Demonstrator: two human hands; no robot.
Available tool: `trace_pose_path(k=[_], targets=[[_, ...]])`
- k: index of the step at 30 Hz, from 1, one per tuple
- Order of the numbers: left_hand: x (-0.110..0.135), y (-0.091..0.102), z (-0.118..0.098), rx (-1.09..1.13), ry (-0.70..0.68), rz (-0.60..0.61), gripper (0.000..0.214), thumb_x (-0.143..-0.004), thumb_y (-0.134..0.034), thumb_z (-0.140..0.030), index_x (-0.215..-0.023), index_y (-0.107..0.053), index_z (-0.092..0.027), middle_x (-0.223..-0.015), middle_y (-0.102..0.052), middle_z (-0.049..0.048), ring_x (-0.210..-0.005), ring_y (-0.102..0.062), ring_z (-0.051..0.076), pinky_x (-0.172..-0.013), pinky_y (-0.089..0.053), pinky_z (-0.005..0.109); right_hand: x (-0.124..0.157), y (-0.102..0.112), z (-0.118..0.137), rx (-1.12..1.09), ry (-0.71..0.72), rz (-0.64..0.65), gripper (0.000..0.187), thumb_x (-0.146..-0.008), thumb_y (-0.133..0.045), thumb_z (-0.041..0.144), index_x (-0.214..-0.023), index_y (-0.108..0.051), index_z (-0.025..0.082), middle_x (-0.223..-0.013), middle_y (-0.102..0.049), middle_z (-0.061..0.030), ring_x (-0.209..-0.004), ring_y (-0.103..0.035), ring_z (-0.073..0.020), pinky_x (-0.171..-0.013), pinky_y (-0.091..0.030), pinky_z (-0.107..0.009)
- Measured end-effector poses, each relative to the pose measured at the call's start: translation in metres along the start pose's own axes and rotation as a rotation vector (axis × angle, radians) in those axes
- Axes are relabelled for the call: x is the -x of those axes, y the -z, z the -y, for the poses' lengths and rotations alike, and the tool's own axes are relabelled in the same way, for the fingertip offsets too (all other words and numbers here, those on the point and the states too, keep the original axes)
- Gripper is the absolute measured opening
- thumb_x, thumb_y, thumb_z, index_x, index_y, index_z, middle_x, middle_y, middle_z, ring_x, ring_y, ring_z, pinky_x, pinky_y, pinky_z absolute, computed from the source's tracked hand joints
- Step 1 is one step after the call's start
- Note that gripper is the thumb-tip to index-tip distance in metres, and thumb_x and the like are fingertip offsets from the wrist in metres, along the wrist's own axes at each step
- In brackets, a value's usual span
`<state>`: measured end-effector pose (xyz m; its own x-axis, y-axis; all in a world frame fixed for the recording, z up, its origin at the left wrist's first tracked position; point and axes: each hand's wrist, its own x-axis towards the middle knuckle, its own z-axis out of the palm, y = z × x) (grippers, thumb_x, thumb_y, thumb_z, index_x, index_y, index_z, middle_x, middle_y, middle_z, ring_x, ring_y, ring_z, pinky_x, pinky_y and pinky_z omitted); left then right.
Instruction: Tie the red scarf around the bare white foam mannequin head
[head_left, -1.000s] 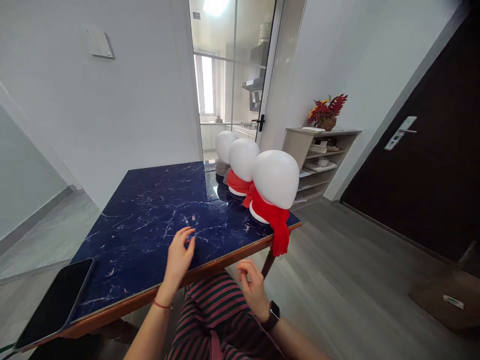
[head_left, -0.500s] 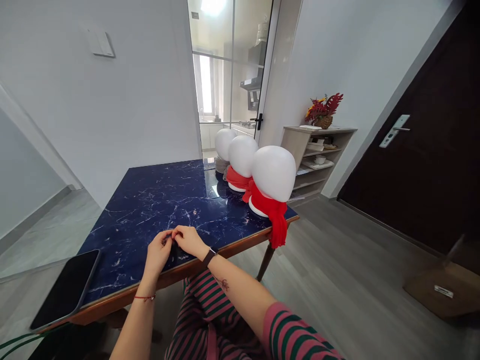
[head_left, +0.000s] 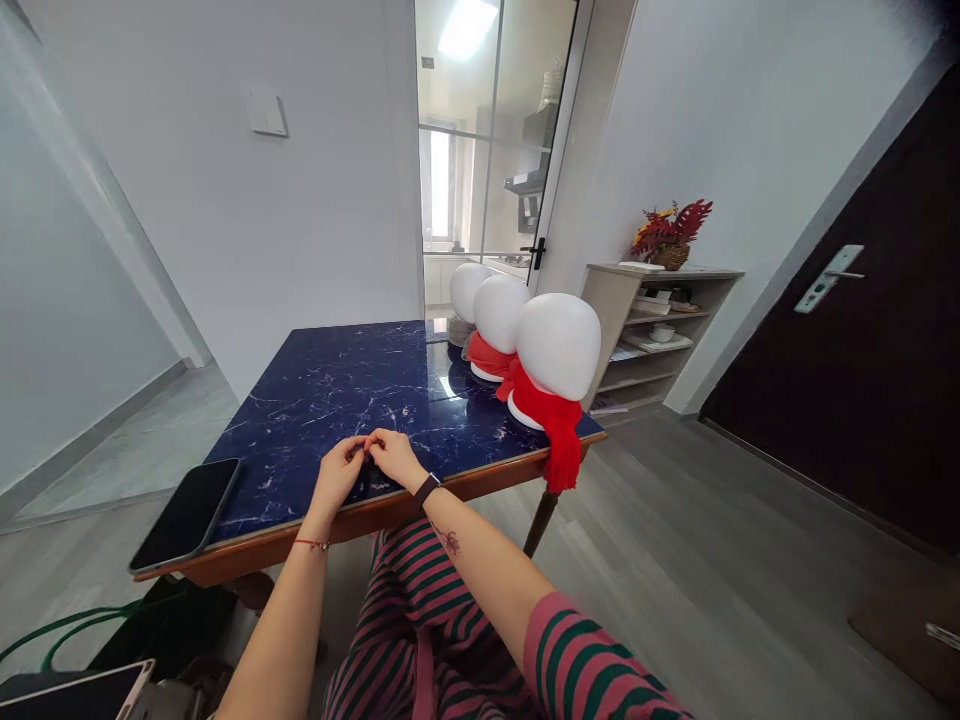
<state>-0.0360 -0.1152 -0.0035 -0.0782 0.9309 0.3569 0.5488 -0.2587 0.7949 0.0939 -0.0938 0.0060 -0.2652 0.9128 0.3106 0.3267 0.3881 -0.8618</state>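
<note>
My left hand (head_left: 339, 476) and my right hand (head_left: 394, 458) meet fingertip to fingertip near the front edge of the dark blue marbled table (head_left: 330, 385). Both have their fingers pinched together; whatever may be between them is too small or hidden to make out. To the right of my hands stand three white rounded head forms in a row. The nearest white form (head_left: 559, 345) wears a bright red scarf (head_left: 562, 440) that hangs over the table edge. Behind it, the middle form (head_left: 501, 312) has a red scarf too, and the farthest form (head_left: 469, 290) has grey cloth around its base.
A large phone or tablet (head_left: 187, 515) lies at the table's left front corner. On the floor at lower left are a dark bag (head_left: 169, 620) and another device (head_left: 97, 695). A shelf (head_left: 611, 330) with a flower basket (head_left: 673, 255) stands at right, near a dark door (head_left: 847, 400).
The camera view has shifted, so the table and room appear farther right and more of the floor at lower left shows. My hands stay pinched together at the same spot over the table.
</note>
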Motion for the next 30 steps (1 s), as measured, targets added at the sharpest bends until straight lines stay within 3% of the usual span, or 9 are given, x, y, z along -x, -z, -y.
trace_pose_path(k=[24,30], targets=[[-0.0005,0.0030,0.0014,0.207,0.059,0.006,0.035,-0.071,-0.057,-0.040,-0.092,-0.067,-0.015,-0.087,-0.071,0.0087,-0.078,-0.064,0.021,-0.079,-0.047,0.033,0.0008,-0.0003,0.0017,0.052,-0.016,-0.051,0.022,-0.079,-0.048,0.008,-0.075,-0.067,0.019,-0.063,-0.062,0.0033,-0.061,-0.056,-0.0096,-0.063,-0.043,-0.017],[-0.0007,0.0040,-0.0004,0.143,0.075,-0.082,0.035,-0.067,-0.059,-0.046,-0.080,-0.066,-0.015,-0.078,-0.069,0.0067,-0.074,-0.062,0.020,-0.073,-0.047,0.031,0.0006,0.0001,0.0020,0.062,-0.025,-0.050,0.021,-0.078,-0.050,0.009,-0.077,-0.068,0.019,-0.065,-0.065,0.0022,-0.061,-0.057,-0.0098,-0.064,-0.043,-0.018]])
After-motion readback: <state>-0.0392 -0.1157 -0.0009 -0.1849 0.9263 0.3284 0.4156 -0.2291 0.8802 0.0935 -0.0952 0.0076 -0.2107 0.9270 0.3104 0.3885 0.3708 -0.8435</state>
